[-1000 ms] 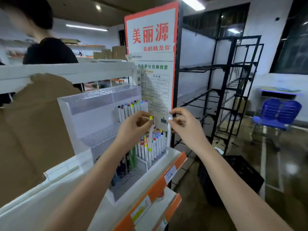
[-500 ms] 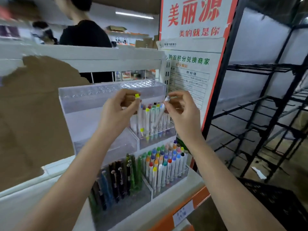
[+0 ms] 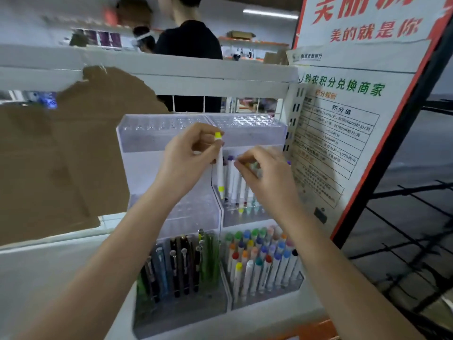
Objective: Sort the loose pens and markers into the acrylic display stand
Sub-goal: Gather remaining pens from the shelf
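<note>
Landmark: the acrylic display stand on the white shelf.

Left of the stand, a torn brown cardboard leans at the shelf back. In the stand's bottom-left compartment stand dark pens w/ green ones beside.

In front of the stand's middle tier, the left hand pinches a yellow-capped marker near its top, upright, low end just above the middle-right compartment where other markers stand.

The right hand, also before that compartment, has fingers curled on a second marker; blurred, so the colour I cannot tell.

Bottom-right compartment is full of coloured markers. Right of the stand hangs a poster.

Step, I judge: inserting, approx. mid-task. Next move needs to line the yellow marker over a free slot, lower it straight, then release.
</note>
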`<action>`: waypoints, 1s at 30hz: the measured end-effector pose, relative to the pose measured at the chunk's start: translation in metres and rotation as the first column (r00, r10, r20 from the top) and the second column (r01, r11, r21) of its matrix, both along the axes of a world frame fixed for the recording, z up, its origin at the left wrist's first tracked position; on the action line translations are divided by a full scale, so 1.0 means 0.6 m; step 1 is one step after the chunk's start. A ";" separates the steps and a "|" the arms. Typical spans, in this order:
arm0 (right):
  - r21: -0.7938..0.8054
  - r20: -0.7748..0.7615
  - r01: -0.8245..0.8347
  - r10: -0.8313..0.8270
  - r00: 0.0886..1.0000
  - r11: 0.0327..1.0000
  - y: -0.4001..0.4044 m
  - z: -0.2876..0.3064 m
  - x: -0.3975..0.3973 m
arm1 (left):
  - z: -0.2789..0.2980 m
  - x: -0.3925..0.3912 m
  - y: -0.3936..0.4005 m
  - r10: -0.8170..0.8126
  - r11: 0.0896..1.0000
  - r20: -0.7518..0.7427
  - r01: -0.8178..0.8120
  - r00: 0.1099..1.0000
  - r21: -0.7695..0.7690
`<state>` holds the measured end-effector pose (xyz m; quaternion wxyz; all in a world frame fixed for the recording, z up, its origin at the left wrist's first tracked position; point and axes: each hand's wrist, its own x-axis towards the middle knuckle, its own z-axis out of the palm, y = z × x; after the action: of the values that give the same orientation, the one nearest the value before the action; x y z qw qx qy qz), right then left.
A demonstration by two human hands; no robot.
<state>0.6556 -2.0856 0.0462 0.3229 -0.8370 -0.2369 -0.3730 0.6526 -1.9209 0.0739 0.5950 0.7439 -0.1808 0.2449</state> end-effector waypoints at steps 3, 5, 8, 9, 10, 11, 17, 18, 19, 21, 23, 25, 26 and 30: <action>-0.071 0.154 0.065 -0.053 0.987 0.995 0.005 -0.007 0.005 | -0.001 -0.002 0.001 -0.005 1.000 0.005 0.005 1.000 0.015; -0.110 0.219 0.108 -0.082 0.972 0.988 0.006 -0.005 0.006 | -0.001 -0.002 0.001 -0.007 1.000 0.001 0.007 1.000 0.030; -0.178 0.247 0.152 -0.106 0.963 0.972 0.007 -0.002 0.009 | 0.000 -0.001 -0.002 -0.017 0.999 -0.006 0.017 1.000 0.032; -0.203 0.246 0.162 -0.109 0.963 0.966 0.009 -0.003 0.009 | 0.000 -0.001 -0.003 -0.020 0.999 -0.004 0.020 1.000 0.035; -0.228 0.233 0.166 -0.112 0.966 0.959 0.011 -0.003 0.009 | 0.001 0.000 -0.004 -0.023 0.999 -0.003 0.023 1.000 0.040; -0.246 0.211 0.164 -0.112 0.971 0.955 0.011 -0.002 0.008 | 0.002 -0.001 -0.005 -0.028 0.999 0.001 0.028 1.000 0.044; 0.028 -0.082 -0.011 0.013 0.997 1.000 0.009 0.034 -0.018 | 0.004 -0.003 -0.007 -0.061 0.997 0.038 0.059 0.997 0.057; 0.109 -0.144 -0.062 0.077 0.987 0.992 0.014 0.040 -0.023 | 0.004 -0.003 -0.007 -0.071 0.996 0.046 0.068 0.996 0.055; 0.166 -0.182 -0.090 0.120 0.976 0.982 0.019 0.043 -0.028 | 0.005 -0.004 -0.009 -0.079 0.996 0.049 0.076 0.996 0.056; 0.215 -0.203 -0.088 0.133 0.970 0.973 0.029 0.045 -0.031 | 0.005 -0.006 -0.012 -0.090 0.994 0.046 0.087 0.995 0.066; 0.224 -0.180 -0.053 0.094 0.979 0.973 0.035 0.042 -0.030 | 0.003 -0.007 -0.011 -0.107 0.992 0.039 0.104 0.994 0.067; 0.222 -0.144 -0.050 0.083 0.986 0.974 0.038 0.035 -0.029 | -0.003 -0.005 -0.004 -0.101 0.990 0.026 0.098 0.995 0.098; 0.222 -0.128 -0.057 0.087 0.988 0.973 0.039 0.033 -0.030 | -0.007 -0.003 0.001 -0.083 0.986 0.019 0.079 0.996 0.145; 0.206 -0.079 -0.037 0.055 0.995 0.978 0.040 0.027 -0.032 | -0.036 -0.001 0.029 -0.047 0.902 0.000 0.043 0.999 0.430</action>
<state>0.6361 -2.0616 0.0626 0.4253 -0.8088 -0.2029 -0.3520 0.6521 -1.9032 0.0521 0.4209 0.8511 -0.2506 0.1890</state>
